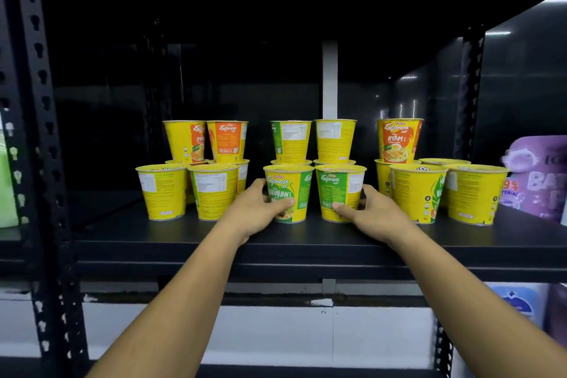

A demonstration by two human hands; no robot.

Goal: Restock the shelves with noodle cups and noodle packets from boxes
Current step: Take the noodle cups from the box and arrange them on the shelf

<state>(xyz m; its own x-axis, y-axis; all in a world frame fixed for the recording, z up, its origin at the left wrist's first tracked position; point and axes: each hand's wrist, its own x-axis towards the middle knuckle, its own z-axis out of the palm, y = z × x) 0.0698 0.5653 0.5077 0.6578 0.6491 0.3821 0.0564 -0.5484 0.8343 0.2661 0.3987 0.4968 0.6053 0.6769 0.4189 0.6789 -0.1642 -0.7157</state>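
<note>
Several yellow noodle cups stand on a black shelf (184,242), some stacked two high. My left hand (254,209) grips a yellow and green vegetarian cup (291,184) at the front middle, thumb across its face. My right hand (372,213) grips the green-fronted cup (339,186) right beside it, thumb on its lower front. Both cups stand upright on the shelf board. Orange chicken-flavour cups (399,139) top the stacks at the back.
Black slotted uprights (46,132) frame the shelf at left and at right (469,86). Purple packs (540,175) sit at the shelf's right end, a green pack (7,187) at far left. Blue and purple packs (521,304) lie on the shelf below.
</note>
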